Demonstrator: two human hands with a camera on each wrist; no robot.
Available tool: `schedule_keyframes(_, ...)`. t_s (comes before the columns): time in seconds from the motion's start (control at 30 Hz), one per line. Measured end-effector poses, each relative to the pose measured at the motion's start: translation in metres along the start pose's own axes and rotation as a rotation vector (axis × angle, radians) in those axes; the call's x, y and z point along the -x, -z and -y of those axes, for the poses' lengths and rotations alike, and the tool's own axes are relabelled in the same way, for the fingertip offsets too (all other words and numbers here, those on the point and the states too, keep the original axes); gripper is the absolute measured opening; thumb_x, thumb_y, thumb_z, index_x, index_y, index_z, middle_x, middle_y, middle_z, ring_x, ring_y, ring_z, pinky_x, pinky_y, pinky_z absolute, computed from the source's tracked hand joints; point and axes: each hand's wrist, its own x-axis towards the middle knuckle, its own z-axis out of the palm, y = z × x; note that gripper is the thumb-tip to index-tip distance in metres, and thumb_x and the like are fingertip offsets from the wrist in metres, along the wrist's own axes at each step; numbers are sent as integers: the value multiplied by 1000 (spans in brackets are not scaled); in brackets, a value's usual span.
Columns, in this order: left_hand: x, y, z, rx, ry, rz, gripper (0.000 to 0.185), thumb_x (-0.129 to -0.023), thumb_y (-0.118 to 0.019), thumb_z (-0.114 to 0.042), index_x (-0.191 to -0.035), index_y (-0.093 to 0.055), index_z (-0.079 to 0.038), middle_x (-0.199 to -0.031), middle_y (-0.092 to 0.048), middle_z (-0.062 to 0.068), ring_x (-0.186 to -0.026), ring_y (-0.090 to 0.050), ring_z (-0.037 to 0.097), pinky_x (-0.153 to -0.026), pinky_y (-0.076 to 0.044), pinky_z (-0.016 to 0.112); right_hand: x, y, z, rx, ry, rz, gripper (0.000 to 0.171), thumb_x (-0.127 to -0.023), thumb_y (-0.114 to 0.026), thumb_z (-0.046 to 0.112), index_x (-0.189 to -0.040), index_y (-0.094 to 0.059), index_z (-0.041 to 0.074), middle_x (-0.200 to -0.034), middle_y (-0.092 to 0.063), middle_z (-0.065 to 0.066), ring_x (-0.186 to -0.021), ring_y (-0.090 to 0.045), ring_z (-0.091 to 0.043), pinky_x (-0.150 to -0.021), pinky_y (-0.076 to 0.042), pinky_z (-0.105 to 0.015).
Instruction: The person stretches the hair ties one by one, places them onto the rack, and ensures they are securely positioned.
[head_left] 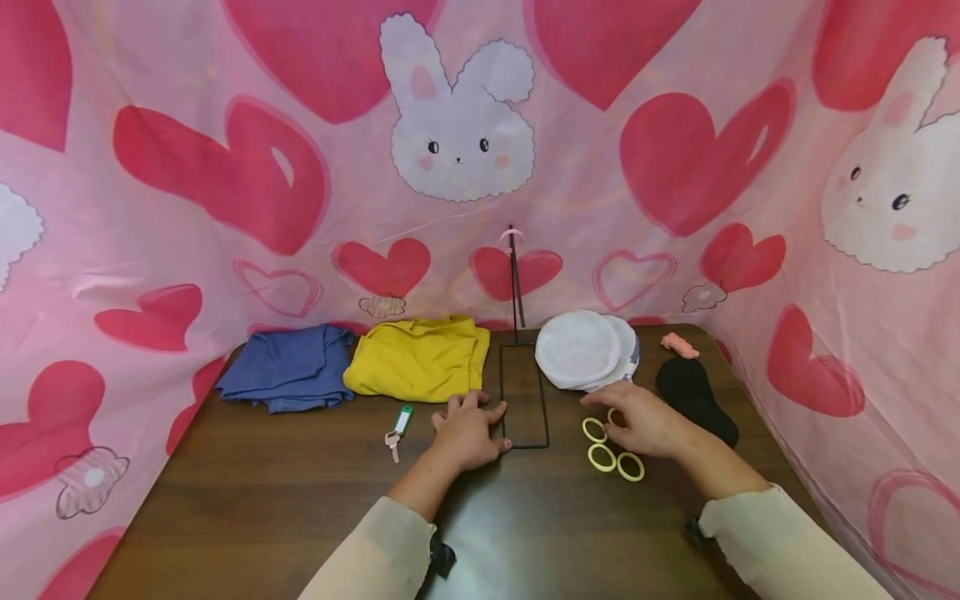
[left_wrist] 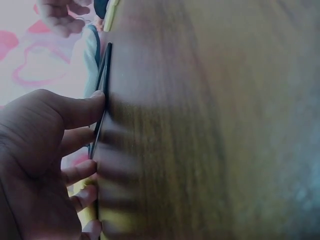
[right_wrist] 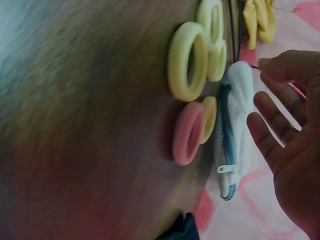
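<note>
Head view: left hand lies flat on the desk, fingers straight, touching the wire frame. Right hand, fingers loosely spread, hovers over yellow rings at 3 o'clock of the frame.

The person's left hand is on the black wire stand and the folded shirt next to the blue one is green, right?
Not quite. The left hand does rest on the black wire stand, but the folded shirt next to the blue shirt is yellow, not green. The head view shows this.
</note>
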Motion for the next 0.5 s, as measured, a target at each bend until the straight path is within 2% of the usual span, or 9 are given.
schedule_keyframes(0.13, 0, 0, -1, 1, -3, -5, 68, -89, -77, -53, -150, -57, -33, -154, -43, 5, -135, -36, 39, -93, -30, 65, 2, -3, -6, -3, -10, 69, 49, -82, -79, 1, -129, -70, 7, -123, -68, -5, -113, -60, -25, -94, -50, -49)
schedule_keyframes(0.27, 1, 0, -2, 3, -9, -4, 67, -89, -77, -52, -150, -57, -33, -154, -43, 6, -135, -36, 40, -92, -30, 65, 3, -8, -10, -6, -39, 119, 51, -81, -83, 4, -130, -70, 9, -126, -69, -1, -118, -58, -26, -97, -49, -50)
schedule_keyframes(0.5, 1, -1, -1, -11, -4, -3, 68, -89, -77, -54, -151, -56, -34, -154, -43, 5, -137, -35, 39, -93, -30, 64, 1, -12, -14, 14, -46, 144, 48, -82, -84, 7, -128, -71, 12, -124, -70, 0, -118, -58, -29, -96, -49, -50)
